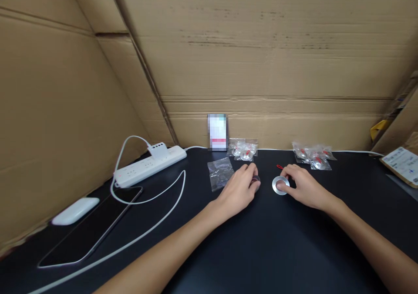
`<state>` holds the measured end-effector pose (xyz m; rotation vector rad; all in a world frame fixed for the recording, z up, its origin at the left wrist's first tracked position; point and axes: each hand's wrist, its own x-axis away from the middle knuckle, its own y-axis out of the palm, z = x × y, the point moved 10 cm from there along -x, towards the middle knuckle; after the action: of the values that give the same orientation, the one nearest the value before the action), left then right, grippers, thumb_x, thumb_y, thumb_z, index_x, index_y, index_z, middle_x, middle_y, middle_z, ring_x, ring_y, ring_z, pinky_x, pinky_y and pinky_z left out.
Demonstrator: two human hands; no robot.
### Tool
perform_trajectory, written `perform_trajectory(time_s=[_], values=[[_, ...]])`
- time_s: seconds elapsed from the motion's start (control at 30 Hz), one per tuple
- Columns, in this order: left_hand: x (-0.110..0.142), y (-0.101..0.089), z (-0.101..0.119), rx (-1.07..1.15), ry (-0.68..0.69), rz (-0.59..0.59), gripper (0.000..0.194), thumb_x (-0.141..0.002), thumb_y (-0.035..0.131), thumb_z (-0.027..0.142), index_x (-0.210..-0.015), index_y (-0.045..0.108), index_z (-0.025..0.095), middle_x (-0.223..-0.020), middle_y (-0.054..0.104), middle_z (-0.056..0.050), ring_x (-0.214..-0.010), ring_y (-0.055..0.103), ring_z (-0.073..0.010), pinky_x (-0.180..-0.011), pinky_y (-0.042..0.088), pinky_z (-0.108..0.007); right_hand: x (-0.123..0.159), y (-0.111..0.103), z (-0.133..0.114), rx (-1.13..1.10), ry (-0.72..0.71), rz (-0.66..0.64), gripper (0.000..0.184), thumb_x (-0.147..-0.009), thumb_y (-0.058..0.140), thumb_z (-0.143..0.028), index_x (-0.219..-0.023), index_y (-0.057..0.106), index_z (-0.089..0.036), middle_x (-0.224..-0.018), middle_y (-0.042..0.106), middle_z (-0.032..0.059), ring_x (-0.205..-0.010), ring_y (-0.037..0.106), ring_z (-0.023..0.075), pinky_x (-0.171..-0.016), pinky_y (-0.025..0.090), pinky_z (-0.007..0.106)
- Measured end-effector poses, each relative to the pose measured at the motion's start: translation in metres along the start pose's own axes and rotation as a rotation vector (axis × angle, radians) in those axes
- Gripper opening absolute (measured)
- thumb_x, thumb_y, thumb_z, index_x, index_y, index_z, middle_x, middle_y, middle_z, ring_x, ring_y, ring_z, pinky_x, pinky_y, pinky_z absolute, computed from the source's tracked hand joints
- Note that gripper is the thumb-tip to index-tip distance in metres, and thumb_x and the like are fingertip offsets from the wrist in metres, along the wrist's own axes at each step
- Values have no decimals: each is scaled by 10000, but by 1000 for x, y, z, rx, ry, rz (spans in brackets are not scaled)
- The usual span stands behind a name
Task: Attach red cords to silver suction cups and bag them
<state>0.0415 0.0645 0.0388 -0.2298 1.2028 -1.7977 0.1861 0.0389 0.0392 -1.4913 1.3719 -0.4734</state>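
Observation:
My left hand (240, 187) is closed around a small dark round piece (256, 179), partly hidden by the fingers. My right hand (302, 185) pinches a shiny silver ring-shaped disc (276, 191) between thumb and fingers, its flat face turned toward me. A small red cord loop (280, 166) lies just beyond the disc; I cannot tell whether the two are joined. Beside my left hand is a clear plastic bag (219, 173), flat on the black table (261, 250). The two hands are a short gap apart.
Along the back lie two groups of bagged silver discs with red cords, a left group (243, 149) and a right group (313, 155). A phone (217, 132) leans on the cardboard wall (261, 68). Leftward are a power strip (150, 167), white cable (153, 224), tablet (91, 233) and white case (75, 211).

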Motion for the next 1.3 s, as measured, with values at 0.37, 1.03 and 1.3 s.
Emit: perform_trajectory(time_s=[0.37,1.03,1.3], values=[[3,29,-9,1212,-473,-134,108,-875,542,164,-936,607,104,-818,715,-129,-695,715,-219,-699,572,-368,8,-17,-10,-344,74,315,232,-948,502,-338,-1044,667,-206,-741,722,46,-569,667,175,-573,546,310],[11,50,9,1705,-539,-129,116,-890,625,135,-927,682,41,-902,724,-144,-874,716,-219,-982,516,-418,7,13,-48,-450,-106,33,439,-1014,391,-345,-1450,412,-297,-1470,476,51,-1353,442,230,-1149,318,502],[15,52,11,1804,-565,-78,103,-829,702,134,-907,664,79,-926,718,-126,-903,718,-260,-984,510,-458,8,7,-50,-473,-131,135,487,-1002,389,-273,-1485,339,-301,-1447,502,64,-1317,489,243,-1112,380,513]])
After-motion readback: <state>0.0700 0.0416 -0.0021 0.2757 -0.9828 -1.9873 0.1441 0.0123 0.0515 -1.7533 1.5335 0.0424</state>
